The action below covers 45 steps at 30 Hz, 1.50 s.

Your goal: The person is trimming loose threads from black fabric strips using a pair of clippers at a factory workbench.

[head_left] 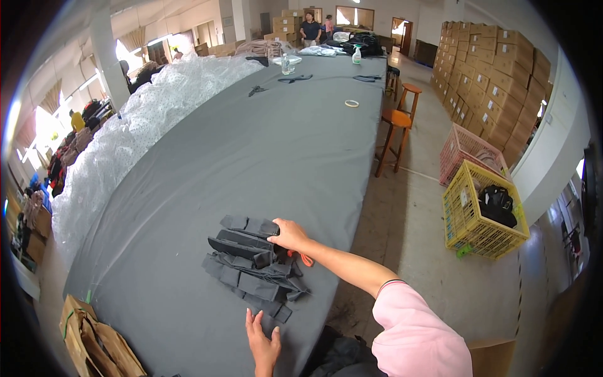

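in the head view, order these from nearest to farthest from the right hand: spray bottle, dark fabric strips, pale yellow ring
1. Dark fabric strips: right at the right hand, on the near part of the table.
2. Pale yellow ring: farther up the table, toward its right edge.
3. Spray bottle: farthest, toward the table's far end.

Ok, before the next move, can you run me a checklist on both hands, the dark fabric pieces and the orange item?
1. Right hand on the dark fabric pieces: ok, touching their right side.
2. Firm right grip: cannot tell, the fingers are partly hidden.
3. Left hand free: ok, open and holding nothing, just nearer the body than the pieces.
4. Pieces squared up: not ok, they lie in uneven, overlapping strips.
5. Pieces supported: ok, resting on the grey-covered table.
6. Orange item loose from the fabric: cannot tell, partly hidden beside it.
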Tool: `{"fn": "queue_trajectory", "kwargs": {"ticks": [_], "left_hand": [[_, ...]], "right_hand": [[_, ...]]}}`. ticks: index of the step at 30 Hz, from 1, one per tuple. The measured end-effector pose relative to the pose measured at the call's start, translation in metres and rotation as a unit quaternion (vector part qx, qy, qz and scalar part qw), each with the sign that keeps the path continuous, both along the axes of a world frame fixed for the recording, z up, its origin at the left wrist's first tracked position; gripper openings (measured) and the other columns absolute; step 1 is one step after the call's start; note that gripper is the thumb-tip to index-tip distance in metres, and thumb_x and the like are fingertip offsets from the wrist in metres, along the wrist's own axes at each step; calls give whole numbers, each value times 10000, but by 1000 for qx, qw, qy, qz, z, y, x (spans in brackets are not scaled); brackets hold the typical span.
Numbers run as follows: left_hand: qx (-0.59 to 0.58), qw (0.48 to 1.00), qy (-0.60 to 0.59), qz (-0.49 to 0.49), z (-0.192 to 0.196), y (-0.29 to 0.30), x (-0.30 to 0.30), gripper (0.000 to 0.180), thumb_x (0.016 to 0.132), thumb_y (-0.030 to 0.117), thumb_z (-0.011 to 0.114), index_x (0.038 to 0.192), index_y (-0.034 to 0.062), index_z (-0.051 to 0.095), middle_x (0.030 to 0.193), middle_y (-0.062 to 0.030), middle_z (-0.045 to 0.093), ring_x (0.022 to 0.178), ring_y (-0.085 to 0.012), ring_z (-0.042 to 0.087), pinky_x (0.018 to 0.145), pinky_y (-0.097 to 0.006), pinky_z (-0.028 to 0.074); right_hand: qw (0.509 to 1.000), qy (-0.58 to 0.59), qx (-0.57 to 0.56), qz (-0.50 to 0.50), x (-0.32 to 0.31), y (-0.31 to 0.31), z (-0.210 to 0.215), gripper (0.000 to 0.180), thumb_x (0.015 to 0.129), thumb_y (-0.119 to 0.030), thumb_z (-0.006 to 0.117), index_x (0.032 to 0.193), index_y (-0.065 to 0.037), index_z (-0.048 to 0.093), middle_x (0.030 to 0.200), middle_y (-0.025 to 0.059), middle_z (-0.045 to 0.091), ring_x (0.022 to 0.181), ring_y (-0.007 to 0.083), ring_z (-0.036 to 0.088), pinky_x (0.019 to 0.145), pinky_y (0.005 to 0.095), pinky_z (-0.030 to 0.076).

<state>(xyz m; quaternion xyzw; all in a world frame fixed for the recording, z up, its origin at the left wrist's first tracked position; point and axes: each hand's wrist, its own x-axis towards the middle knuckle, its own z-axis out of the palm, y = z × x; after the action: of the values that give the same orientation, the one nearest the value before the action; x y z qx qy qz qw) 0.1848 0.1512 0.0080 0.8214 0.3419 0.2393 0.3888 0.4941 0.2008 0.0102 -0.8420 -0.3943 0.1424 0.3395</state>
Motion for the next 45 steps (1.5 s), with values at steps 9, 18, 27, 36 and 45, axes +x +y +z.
{"fn": "queue_trajectory", "kwargs": {"ticks": [9, 18, 27, 36, 45], "left_hand": [[52, 996, -48, 50, -41, -10, -12, 392, 756, -24, 576, 1143, 2, 522, 1379, -184, 378, 1253, -343, 397, 1017, -390, 351], [126, 990, -48, 44, -33, -12, -31, 367, 757, -14, 580, 1121, 2, 535, 1373, -194, 382, 1246, -359, 384, 1025, -424, 321], [198, 935, 126, 267, -54, -26, -105, 526, 772, 142, 633, 1252, 16, 460, 1413, -203, 324, 1330, -366, 268, 1082, -516, 167], [20, 918, -25, -396, -29, -133, -27, 406, 870, 216, 593, 1245, 99, 494, 1170, -147, 582, 1047, -292, 583, 856, -351, 488], [-111, 925, 54, -359, -42, -132, -45, 433, 804, -14, 503, 1223, 97, 512, 999, -102, 658, 854, -253, 658, 745, -360, 523]], "right_hand": [[968, 112, 225, -1, -33, -47, 40, 550, 718, -304, 731, 1139, -2, 546, 945, 145, 655, 871, 242, 630, 773, 357, 494], [756, 603, 228, 111, -127, -145, 34, 302, 831, -163, 640, 1073, -24, 524, 921, 38, 632, 442, 2, 332, 401, 152, 270], [728, 640, 209, 131, -164, -184, 21, 318, 824, -147, 642, 1090, -45, 501, 1019, 78, 633, 440, -4, 300, 394, 146, 239], [755, 586, 206, 212, -182, -185, 53, 418, 808, -140, 661, 1168, -30, 478, 996, 73, 641, 515, 2, 353, 457, 169, 302], [725, 648, 164, 167, -183, -202, 36, 523, 817, -127, 653, 1244, 7, 382, 1048, 133, 640, 467, 1, 322, 409, 155, 278]]}}
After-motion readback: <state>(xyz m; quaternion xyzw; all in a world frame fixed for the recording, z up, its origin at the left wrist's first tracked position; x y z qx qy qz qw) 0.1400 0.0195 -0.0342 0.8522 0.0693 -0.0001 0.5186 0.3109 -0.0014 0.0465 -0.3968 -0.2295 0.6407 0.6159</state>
